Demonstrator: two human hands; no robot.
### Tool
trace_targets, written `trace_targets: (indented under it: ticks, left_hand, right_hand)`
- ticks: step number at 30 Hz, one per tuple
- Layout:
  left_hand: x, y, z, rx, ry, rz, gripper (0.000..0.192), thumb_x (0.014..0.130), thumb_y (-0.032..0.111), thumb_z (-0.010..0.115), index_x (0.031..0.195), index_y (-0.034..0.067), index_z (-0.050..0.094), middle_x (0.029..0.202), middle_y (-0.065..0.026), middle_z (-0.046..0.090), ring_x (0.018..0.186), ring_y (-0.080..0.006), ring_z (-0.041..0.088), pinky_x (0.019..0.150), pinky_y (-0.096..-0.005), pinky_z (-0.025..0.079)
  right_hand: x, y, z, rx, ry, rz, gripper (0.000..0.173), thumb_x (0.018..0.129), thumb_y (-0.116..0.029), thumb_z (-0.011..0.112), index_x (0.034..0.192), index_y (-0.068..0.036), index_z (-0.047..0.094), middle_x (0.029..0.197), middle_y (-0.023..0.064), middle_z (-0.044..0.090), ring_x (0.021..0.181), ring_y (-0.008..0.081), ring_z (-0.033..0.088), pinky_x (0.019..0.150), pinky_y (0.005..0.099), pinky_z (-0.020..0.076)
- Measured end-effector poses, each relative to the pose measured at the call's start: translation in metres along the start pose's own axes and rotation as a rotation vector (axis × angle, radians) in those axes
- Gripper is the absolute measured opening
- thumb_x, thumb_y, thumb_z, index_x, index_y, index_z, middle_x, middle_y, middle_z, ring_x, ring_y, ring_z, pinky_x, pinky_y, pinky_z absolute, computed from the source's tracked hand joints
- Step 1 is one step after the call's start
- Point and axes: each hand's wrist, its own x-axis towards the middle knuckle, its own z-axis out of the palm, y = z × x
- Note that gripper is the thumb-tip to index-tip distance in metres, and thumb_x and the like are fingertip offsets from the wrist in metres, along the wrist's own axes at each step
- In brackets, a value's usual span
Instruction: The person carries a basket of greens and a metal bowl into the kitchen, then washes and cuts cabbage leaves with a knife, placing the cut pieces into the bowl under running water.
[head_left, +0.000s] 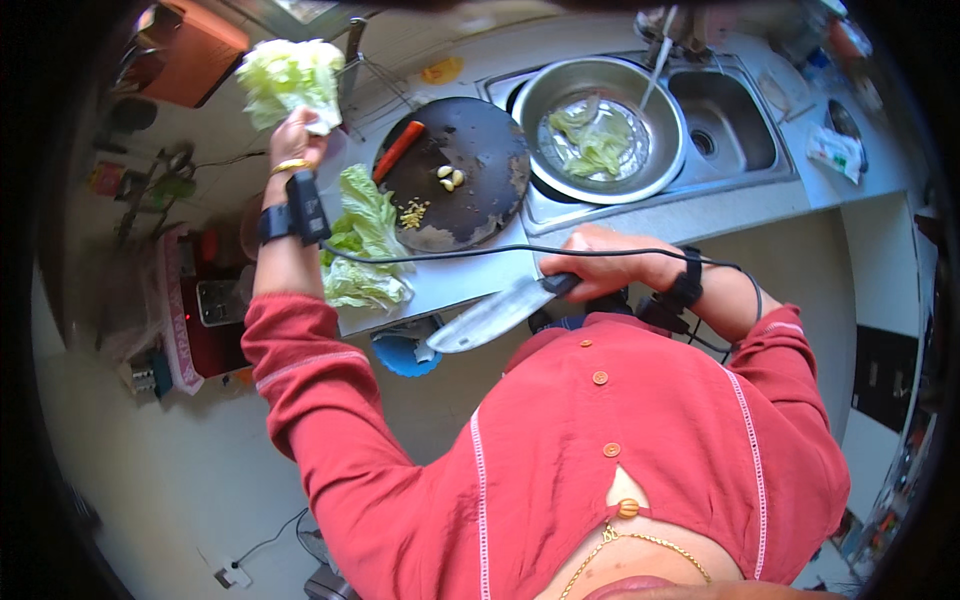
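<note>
My left hand (301, 136) grips a head of leafy cabbage or lettuce (289, 79) by its base, at the upper left. In my right hand (596, 262) is the black handle of a kitchen knife (487, 315), its broad blade pointing down and left beyond the counter's edge. A round dark chopping board (480, 135) bears a red carrot or chilli (399, 151), several peeled garlic cloves (451, 178) and a small pile of chopped yellowish bits (413, 214). Loose green leaves (364, 240) lie left of the board.
Over the left sink bowl sits a large steel basin (532, 157) with leaves in it, under a running tap. The right sink bowl (724, 120) is beside it. A blue bin (405, 356) stands below the counter edge. A black cable (480, 253) spans between my wrists.
</note>
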Motion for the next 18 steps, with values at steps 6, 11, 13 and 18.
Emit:
trace_targets:
  ticks: [6, 11, 13, 18]
  left_hand:
    - [-0.009, -0.031, 0.010, -0.016, -0.066, -0.039, 0.014, 0.078, 0.002, 0.054, 0.090, -0.004, 0.057, 0.086, -0.0115, 0.059, 0.076, -0.0255, 0.061, 0.065, -0.0385, 0.051]
    - [-0.011, -0.069, 0.002, -0.198, -0.133, -0.052, 0.015, 0.076, -0.001, 0.053, 0.090, -0.003, 0.056, 0.088, -0.0107, 0.058, 0.078, -0.0250, 0.060, 0.068, -0.0367, 0.051]
    - [-0.011, -0.087, -0.005, -0.055, -0.065, 0.151, 0.011, 0.074, 0.000, 0.054, 0.085, 0.003, 0.055, 0.080, -0.0062, 0.054, 0.070, -0.0200, 0.056, 0.062, -0.0323, 0.047]
    - [0.004, -0.091, -0.029, -0.040, 0.089, 0.181, 0.006, 0.075, 0.001, 0.055, 0.080, 0.005, 0.053, 0.075, -0.0046, 0.052, 0.071, -0.0180, 0.053, 0.062, -0.0308, 0.045]
  right_hand:
    - [-0.015, -0.028, -0.013, 0.646, 0.002, -0.065, 0.012, 0.073, -0.010, 0.061, 0.079, -0.004, 0.052, 0.058, 0.0046, 0.049, 0.055, 0.0185, 0.049, 0.054, 0.0328, 0.0400]
    - [-0.012, -0.058, -0.010, 1.785, -0.185, -0.098, 0.014, 0.077, -0.009, 0.057, 0.072, -0.006, 0.045, 0.052, 0.0007, 0.038, 0.040, 0.0078, 0.032, 0.038, 0.0248, 0.0257]
    - [-0.008, -0.061, -0.020, 1.933, -0.082, -0.151, 0.015, 0.079, -0.015, 0.057, 0.078, -0.007, 0.045, 0.050, 0.0011, 0.036, 0.037, 0.0090, 0.028, 0.037, 0.0256, 0.0230]
    - [-0.015, -0.015, -0.111, 1.718, 0.374, -0.482, 0.014, 0.090, -0.018, 0.048, 0.081, -0.009, 0.043, 0.051, -0.0026, 0.034, 0.037, 0.0073, 0.030, 0.036, 0.0244, 0.0264]
